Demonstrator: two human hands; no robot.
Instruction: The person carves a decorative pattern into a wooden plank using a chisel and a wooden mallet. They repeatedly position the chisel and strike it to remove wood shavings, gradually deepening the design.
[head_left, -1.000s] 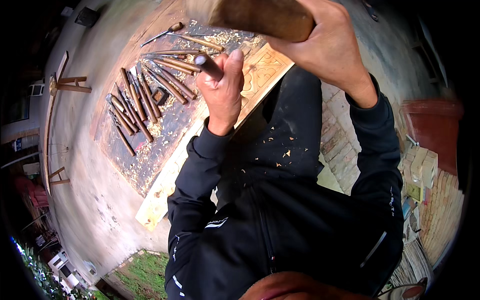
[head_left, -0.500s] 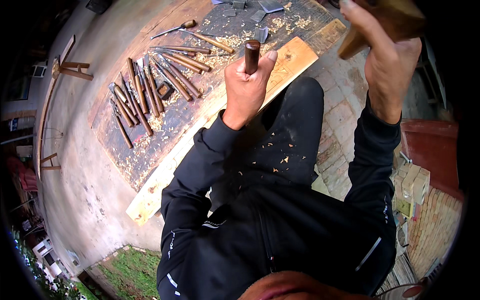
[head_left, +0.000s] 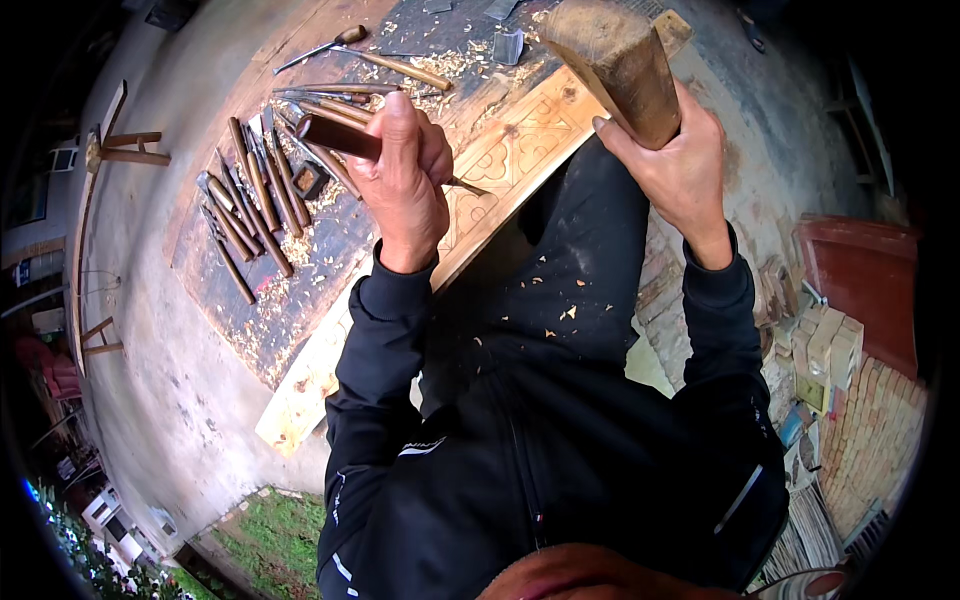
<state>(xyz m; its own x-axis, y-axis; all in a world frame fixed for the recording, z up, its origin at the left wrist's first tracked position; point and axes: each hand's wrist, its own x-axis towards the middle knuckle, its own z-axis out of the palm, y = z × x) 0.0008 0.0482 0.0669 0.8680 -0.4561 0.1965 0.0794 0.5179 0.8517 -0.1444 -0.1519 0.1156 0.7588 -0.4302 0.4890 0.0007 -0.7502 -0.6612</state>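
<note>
My left hand (head_left: 405, 185) is wrapped round the dark wooden handle of a carving chisel (head_left: 340, 136). The chisel leans to the left, and its narrow blade reaches the surface of a long pale board (head_left: 535, 128) with carved curved outlines. In my right hand (head_left: 682, 172) is a block-shaped wooden mallet (head_left: 625, 75), lifted over the far right part of the board. Its handle is hidden by the head and my fingers. Mallet and chisel are apart.
Several carving tools (head_left: 262, 185) with wooden handles lie on the worn bench (head_left: 225, 270) to the left, among curled shavings (head_left: 468, 70). A small dark box-shaped piece (head_left: 310, 181) sits beside them. Grey abrasive sheets (head_left: 507, 47) rest at the far side. My knee (head_left: 605, 200) is against the board.
My left hand has moved left and nearer, and the chisel has tipped over to the left, showing its blade. My right hand has brought the mallet down and left, over the board.
</note>
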